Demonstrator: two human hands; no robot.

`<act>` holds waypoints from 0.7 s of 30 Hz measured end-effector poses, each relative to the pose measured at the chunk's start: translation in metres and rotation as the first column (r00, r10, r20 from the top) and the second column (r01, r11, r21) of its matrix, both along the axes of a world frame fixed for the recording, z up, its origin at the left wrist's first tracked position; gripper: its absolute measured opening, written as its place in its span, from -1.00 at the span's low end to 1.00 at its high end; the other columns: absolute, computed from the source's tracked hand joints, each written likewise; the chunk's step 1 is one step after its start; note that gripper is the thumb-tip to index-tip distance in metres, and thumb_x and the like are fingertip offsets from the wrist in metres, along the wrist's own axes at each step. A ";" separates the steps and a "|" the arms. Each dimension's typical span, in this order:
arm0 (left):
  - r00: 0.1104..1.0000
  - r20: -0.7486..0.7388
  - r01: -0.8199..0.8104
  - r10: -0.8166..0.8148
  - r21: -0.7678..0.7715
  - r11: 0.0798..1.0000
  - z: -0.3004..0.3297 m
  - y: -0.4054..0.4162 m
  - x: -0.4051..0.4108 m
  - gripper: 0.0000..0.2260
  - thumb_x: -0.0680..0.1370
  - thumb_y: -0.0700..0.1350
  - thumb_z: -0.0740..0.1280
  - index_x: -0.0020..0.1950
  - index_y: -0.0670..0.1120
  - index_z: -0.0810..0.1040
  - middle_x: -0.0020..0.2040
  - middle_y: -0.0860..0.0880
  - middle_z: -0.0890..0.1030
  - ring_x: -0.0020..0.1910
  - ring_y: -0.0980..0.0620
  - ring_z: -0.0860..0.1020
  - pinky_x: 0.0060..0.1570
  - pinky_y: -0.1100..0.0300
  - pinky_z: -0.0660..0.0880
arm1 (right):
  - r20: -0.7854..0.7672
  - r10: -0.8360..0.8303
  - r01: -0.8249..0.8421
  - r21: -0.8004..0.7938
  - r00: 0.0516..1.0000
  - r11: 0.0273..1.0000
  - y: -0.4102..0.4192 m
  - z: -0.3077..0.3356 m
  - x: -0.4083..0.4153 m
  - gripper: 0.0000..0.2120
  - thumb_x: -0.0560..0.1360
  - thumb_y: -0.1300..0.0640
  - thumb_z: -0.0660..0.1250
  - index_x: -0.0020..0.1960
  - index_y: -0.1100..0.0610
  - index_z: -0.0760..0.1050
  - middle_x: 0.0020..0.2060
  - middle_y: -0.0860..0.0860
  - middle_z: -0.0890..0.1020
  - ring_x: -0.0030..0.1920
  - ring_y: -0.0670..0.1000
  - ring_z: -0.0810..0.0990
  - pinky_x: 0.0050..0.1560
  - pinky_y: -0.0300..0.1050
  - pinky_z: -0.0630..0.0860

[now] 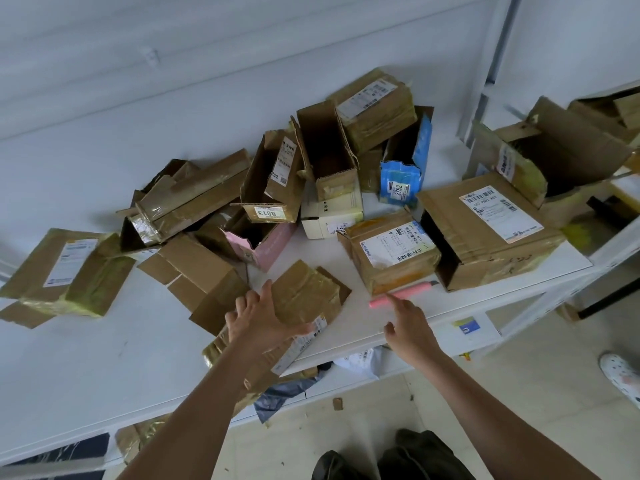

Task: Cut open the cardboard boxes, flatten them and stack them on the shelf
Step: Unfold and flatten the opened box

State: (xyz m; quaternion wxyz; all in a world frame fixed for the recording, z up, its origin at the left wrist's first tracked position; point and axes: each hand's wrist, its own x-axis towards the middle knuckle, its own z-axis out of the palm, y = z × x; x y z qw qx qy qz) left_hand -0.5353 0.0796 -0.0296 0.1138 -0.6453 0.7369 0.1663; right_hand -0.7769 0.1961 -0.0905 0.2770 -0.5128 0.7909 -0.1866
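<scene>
A taped cardboard box (304, 296) lies at the front edge of the white shelf (86, 358), partly overhanging it. My left hand (258, 322) rests on this box with fingers spread. A pink box cutter (401, 293) lies on the shelf just right of it, against a small labelled box (391, 254). My right hand (410, 325) hovers near the cutter, its index finger stretched out to the pink handle, holding nothing. Several more boxes, some cut open, are piled across the back of the shelf.
A large labelled box (485, 230) sits right of the cutter. A blue carton (405, 168) and a pink carton (266, 242) stand in the pile. More opened cardboard (561, 150) fills a neighbouring shelf at right. Plastic mailers (287, 393) hang below the shelf edge.
</scene>
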 end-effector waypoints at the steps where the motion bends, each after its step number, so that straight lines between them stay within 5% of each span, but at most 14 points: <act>1: 1.000 0.004 -0.013 0.013 0.008 1.000 0.001 0.000 0.002 0.21 0.15 0.60 0.31 0.59 0.06 -0.11 0.52 -0.08 0.20 0.50 -0.15 0.16 0.40 -0.16 0.19 | -0.005 0.020 -0.020 0.031 1.000 0.999 -0.001 0.003 0.001 -0.47 0.60 0.22 0.22 0.54 0.07 0.20 0.36 0.09 0.42 0.32 0.11 0.39 0.29 -0.06 0.39; 5: 0.993 0.009 -0.116 0.116 0.000 0.993 0.007 0.001 0.003 0.17 0.17 0.60 0.31 0.58 0.03 -0.01 0.49 -0.08 0.31 0.48 -0.19 0.21 0.36 -0.15 0.21 | -0.035 0.119 -0.118 0.020 0.992 0.993 -0.006 0.021 0.014 -0.58 0.62 0.17 0.20 0.47 0.12 0.32 0.32 0.09 0.47 0.31 0.05 0.44 0.35 -0.13 0.32; 8: 0.964 -0.047 -0.263 0.263 0.008 0.965 0.010 0.003 0.001 0.00 0.21 0.56 0.35 0.48 0.03 0.20 0.38 -0.08 0.45 0.40 -0.22 0.34 0.33 -0.12 0.27 | 0.290 0.131 -0.126 -0.035 0.948 0.991 -0.010 0.040 0.040 -0.52 0.64 0.11 0.22 0.53 0.08 0.22 0.33 0.10 0.48 0.16 0.00 0.55 0.18 -0.18 0.47; 10: 0.927 -0.222 -0.287 0.303 0.101 0.953 0.011 0.004 0.003 -0.18 0.30 0.45 0.41 0.42 0.03 0.36 0.31 -0.04 0.53 0.32 -0.17 0.46 0.33 -0.08 0.38 | 0.428 0.130 -0.126 -0.038 0.894 0.991 -0.016 0.050 0.057 -0.40 0.63 0.01 0.23 0.59 -0.02 0.06 0.36 0.07 0.44 0.04 -0.02 0.55 0.08 -0.16 0.48; 13: 0.709 -0.544 -0.266 0.449 0.383 0.884 0.013 0.009 0.011 -0.52 0.46 0.15 0.48 0.29 -0.04 0.54 0.12 -0.01 0.66 0.05 -0.02 0.62 0.06 0.02 0.57 | 0.506 0.127 -0.119 -0.047 0.853 0.992 -0.026 0.059 0.078 -0.23 0.60 -0.06 0.28 0.61 -0.05 -0.14 0.44 0.04 0.39 0.12 0.05 0.58 0.15 -0.05 0.50; 16: 0.599 -0.574 -0.242 0.558 0.535 0.810 0.017 0.018 0.016 -0.63 0.54 0.02 0.44 0.31 -0.02 0.52 0.03 0.03 0.67 -0.08 0.06 0.65 -0.26 0.19 0.54 | 0.534 0.085 -0.076 -0.040 0.841 0.996 -0.033 0.065 0.091 -0.11 0.57 -0.03 0.35 0.61 -0.03 -0.24 0.39 0.04 0.48 0.17 0.01 0.59 0.20 -0.06 0.54; 21: 0.659 -0.656 -0.156 0.368 0.360 0.920 0.027 0.027 0.015 -0.56 0.55 -0.01 0.41 0.41 0.01 0.43 0.13 -0.01 0.63 0.04 0.00 0.63 0.04 0.04 0.61 | 0.447 0.043 -0.013 -0.070 0.893 0.997 -0.048 0.071 0.093 0.02 0.51 -0.09 0.40 0.58 -0.04 -0.35 0.30 0.12 0.53 0.28 0.13 0.53 0.30 0.10 0.45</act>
